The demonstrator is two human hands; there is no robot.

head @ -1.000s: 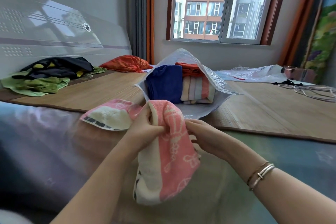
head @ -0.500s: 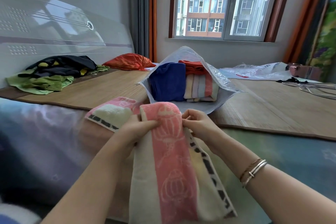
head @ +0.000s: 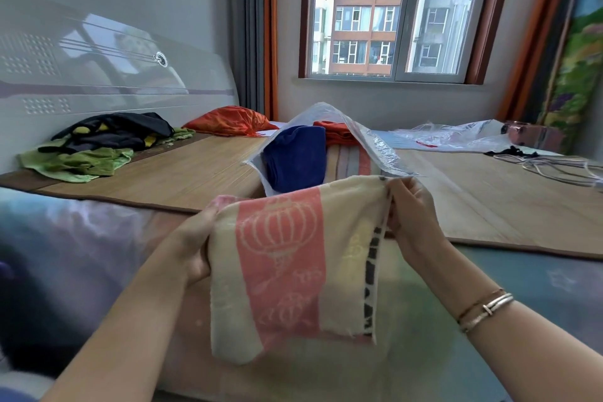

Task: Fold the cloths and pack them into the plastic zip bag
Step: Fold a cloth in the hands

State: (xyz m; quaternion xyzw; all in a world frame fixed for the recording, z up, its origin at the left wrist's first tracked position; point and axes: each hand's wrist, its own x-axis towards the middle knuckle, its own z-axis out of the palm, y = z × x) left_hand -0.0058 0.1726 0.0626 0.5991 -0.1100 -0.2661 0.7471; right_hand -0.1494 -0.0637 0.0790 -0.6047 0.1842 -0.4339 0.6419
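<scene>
From the head view, both hands hold one cloth up in the air over the near edge of the bed. The cloth is a cream towel with a broad pink band of lantern patterns and a black-patterned strip along its right side; it hangs spread out between the hands, its lower end loose. The left hand grips the upper left corner, fingers curled behind the fabric and thumb on the front. The right hand pinches the upper right corner between thumb and fingertips; two bracelets sit on that wrist.

Just beyond the towel, on the woven mat covering the bed, the plastic zip bag lies with its mouth open toward the person. Inside it are a blue cloth, a striped cloth beside it and an orange cloth on top.

Toward the far left corner, by the headboard, lies a heap of green and dark clothes, with an orange bundle near the window end.
</scene>
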